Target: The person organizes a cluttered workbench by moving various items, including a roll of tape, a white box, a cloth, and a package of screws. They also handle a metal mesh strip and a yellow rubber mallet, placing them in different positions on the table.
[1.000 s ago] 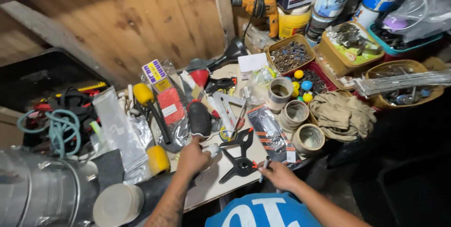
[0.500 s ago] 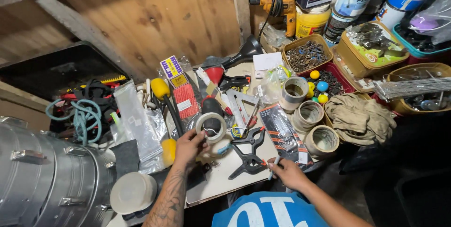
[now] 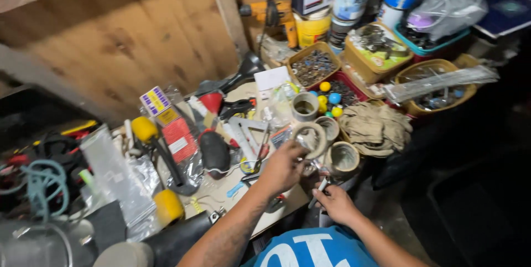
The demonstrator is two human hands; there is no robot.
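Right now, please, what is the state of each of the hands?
Left hand: closed, holding a roll of tape.
Right hand: closed on a small thin tool; what kind cannot be told.

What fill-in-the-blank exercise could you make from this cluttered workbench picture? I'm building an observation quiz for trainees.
1. The left hand lifts a roll of ____ above the bench.
2. The right hand pinches a thin tool just ____ that roll.
3. The crumpled gloves lie to the ____ of the raised tape roll.
4. The power drill against the wooden wall is ____ in colour.

Missing words: tape; below; right; yellow
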